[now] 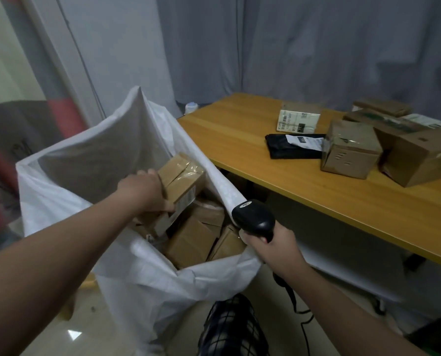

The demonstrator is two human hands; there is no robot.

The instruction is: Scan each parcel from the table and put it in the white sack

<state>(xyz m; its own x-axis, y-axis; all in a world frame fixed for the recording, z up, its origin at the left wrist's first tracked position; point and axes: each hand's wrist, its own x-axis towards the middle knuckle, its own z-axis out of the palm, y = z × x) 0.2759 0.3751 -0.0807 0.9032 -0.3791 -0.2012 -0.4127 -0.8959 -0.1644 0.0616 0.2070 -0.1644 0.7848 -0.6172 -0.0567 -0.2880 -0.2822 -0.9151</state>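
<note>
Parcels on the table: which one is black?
The flat black bag with a white label, lying on the table just left of a brown cardboard box. Every other parcel there is brown or pale.

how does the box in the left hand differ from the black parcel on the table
The held box is brown cardboard and blocky; the black parcel is a thin soft bag. The left hand grips the held box in the mouth of the white sack; the black parcel lies flat on the table. Both carry a printed label.
</note>
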